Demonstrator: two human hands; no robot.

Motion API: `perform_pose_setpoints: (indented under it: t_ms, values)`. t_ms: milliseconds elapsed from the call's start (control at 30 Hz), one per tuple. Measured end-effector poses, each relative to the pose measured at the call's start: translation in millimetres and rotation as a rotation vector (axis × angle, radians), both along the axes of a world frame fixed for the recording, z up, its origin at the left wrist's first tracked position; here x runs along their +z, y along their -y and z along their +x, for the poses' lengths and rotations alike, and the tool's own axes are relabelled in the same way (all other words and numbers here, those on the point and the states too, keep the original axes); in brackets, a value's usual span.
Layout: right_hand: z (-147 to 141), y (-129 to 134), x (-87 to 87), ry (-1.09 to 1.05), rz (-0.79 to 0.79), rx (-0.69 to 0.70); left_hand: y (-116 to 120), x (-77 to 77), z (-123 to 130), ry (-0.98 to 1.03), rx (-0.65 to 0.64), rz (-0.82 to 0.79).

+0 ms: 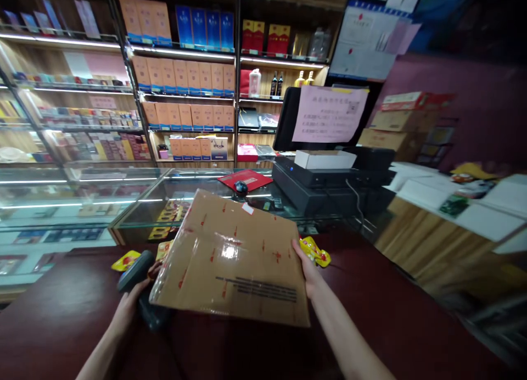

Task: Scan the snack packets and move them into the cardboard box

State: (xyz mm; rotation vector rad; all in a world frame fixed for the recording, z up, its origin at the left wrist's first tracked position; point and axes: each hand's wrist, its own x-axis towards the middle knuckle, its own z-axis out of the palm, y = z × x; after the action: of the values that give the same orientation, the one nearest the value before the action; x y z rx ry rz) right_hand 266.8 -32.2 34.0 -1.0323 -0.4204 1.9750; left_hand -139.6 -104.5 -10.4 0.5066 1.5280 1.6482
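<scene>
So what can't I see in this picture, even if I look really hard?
All in the head view:
Right hand: most fingers hidden behind the cardboard box.
Box's far side: faces away from the camera.
Dark print on the box: too blurred to read.
Pink sign: small lines too blurred.
Forearms: cut off by the bottom edge.

Scene lit by white shelf strips [181, 51]; carton [242, 259] marked by bright glare; right edge dimmed, blurred; corners stretched.
</scene>
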Motion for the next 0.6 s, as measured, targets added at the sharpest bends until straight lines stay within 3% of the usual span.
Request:
perform_pose_setpoints:
  t_ms: [133, 300, 467, 600]
  values:
    - [1.5, -4.3, -5.2, 0.012, 0.003, 0.018, 9.1, -25.3, 6.5, 0.011, -0.047, -0.004]
    - [8.7, 8.4, -13.5, 0.039, 0.035, -0.071, 16.3, -41.3, 23.3, 0.048, -0.031, -0.017]
    - [15.5, 24.7, -17.7, 0.047, 0.031, -0.170, 13.7, -48.8, 23.2, -0.040, 0.046, -0.100]
    - [24.9, 22.7, -23.0, 0.044, -0.004, -0.141, 17.4, -41.4, 27.5, -0.047, 0.061, -0.045]
